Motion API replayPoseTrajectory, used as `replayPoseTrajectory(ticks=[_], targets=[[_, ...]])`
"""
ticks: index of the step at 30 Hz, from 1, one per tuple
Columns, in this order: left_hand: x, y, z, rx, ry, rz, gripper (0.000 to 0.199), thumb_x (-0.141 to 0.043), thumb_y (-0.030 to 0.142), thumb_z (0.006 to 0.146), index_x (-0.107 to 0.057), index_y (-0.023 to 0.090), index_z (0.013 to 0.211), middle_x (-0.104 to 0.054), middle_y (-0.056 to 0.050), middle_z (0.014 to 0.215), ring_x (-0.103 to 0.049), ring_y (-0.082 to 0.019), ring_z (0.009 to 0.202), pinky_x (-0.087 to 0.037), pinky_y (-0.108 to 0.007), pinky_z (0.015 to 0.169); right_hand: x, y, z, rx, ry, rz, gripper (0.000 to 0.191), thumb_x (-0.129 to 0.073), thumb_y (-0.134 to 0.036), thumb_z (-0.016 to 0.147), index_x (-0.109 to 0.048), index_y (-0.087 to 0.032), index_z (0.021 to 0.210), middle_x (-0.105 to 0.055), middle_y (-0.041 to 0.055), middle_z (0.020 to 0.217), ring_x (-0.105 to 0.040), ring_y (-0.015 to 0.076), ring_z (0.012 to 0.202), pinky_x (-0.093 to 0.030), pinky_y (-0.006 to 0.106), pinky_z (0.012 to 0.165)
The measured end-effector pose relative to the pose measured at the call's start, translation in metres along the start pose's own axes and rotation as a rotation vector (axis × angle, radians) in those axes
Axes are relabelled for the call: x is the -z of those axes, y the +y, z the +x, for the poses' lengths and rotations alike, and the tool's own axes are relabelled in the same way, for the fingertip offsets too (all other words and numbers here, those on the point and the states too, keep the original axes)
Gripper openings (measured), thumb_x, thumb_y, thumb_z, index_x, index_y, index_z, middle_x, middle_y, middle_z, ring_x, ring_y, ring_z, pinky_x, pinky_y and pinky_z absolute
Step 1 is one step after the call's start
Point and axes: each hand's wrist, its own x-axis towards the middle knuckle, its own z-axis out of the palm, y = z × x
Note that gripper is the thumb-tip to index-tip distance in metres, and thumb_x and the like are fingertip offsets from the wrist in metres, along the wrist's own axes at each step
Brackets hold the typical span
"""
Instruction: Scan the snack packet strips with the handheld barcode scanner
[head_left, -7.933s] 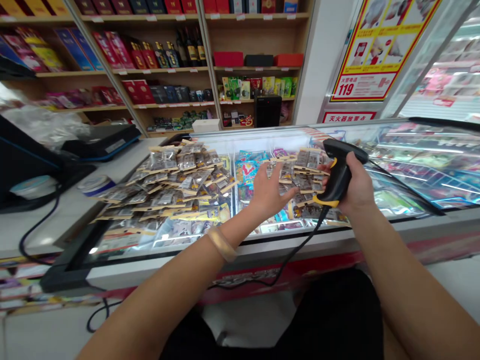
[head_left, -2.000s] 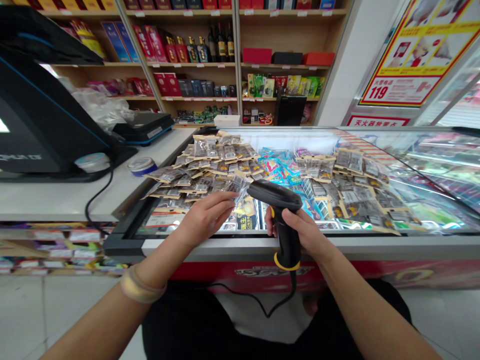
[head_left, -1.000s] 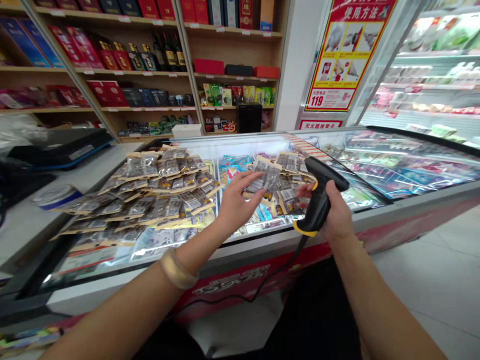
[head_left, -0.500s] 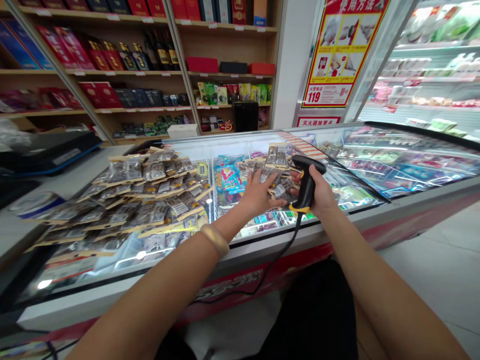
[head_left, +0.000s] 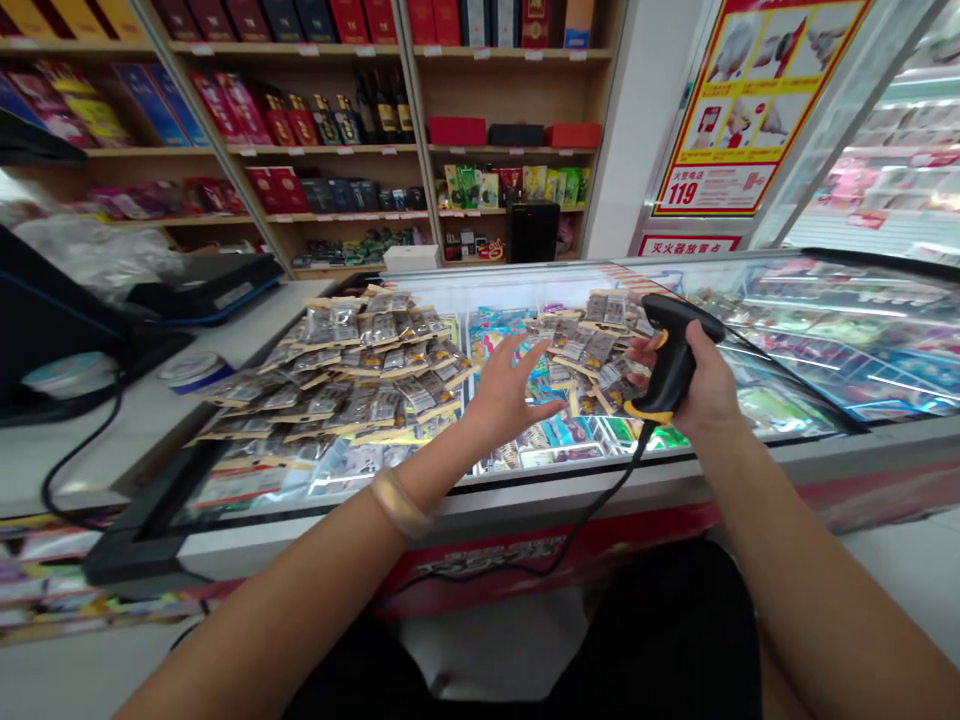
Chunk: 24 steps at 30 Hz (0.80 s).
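Observation:
My right hand [head_left: 709, 385] is wrapped round the grip of a black and yellow barcode scanner [head_left: 673, 365], its head pointing left and its cable [head_left: 600, 515] hanging down. My left hand [head_left: 506, 395], with a gold bangle [head_left: 403, 503] on the wrist, is open with fingers spread above the freezer's glass top. Just right of it lies a small pile of snack packets [head_left: 589, 345], clear in the middle with tan edges. A larger heap of the same packets [head_left: 360, 365] covers the glass on the left. The scanner partly hides the small pile.
Under the glass of the chest freezer [head_left: 480, 500] are colourful packs. A counter [head_left: 247, 315] at left carries a scale [head_left: 225, 290], a plastic bag [head_left: 97, 255] and a roll of tape [head_left: 195, 370]. Shelves [head_left: 330, 148] of boxes and bottles stand behind. A fire extinguisher poster [head_left: 757, 110] hangs at right.
My left hand has lifted off the small pile and moved left of it. The view has turned left, showing more of the counter. My right hand still holds the barcode scanner.

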Motion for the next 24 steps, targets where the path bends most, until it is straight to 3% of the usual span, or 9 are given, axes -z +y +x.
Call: replayPoseTrajectory(ticks=[6,11,18,24], targets=[[0.056,-0.059,-0.057,-0.037,0.249,0.094,0.049,-0.066,0.038,0.086,-0.055,0.02,0.13,-0.06,-0.015,0.131,-0.055,-0.029,0.125,-0.046,-0.049,0.105,-0.043,0.014,-0.033,-0.018,-0.125,-0.027,0.047,-0.065,-0.064,0.077,-0.066,-0.018,0.073,-0.074,0.007,0.079,-0.071,0.0188,0.071,-0.056,0.024,0.047],[0.09,-0.098,-0.1,0.073,0.32,0.248,0.044,-0.061,0.04,0.086,-0.058,0.019,0.125,-0.065,-0.013,0.122,-0.06,-0.027,0.116,-0.049,-0.047,0.102,-0.086,0.051,-0.074,-0.115,-0.321,-0.011,0.046,-0.069,-0.063,0.073,-0.068,-0.018,0.074,-0.074,0.0073,0.079,-0.071,0.0193,0.075,-0.054,0.021,0.047],[0.086,-0.107,-0.132,0.135,0.219,0.534,0.055,-0.063,0.05,0.081,-0.059,0.018,0.127,-0.062,-0.019,0.13,-0.047,-0.039,0.133,-0.032,-0.06,0.112,-0.116,0.093,-0.109,-0.299,-0.489,0.02,0.048,-0.074,-0.065,0.068,-0.069,-0.017,0.074,-0.072,0.0068,0.077,-0.067,0.0172,0.07,-0.053,0.022,0.048],[0.084,-0.1,-0.133,0.139,0.196,0.536,0.043,-0.057,0.041,0.085,-0.063,0.023,0.123,-0.068,-0.014,0.119,-0.057,-0.034,0.121,-0.034,-0.057,0.11,-0.112,0.097,-0.111,-0.284,-0.489,-0.001,0.045,-0.072,-0.062,0.072,-0.069,-0.017,0.076,-0.07,0.0061,0.072,-0.067,0.0182,0.069,-0.054,0.024,0.049]])
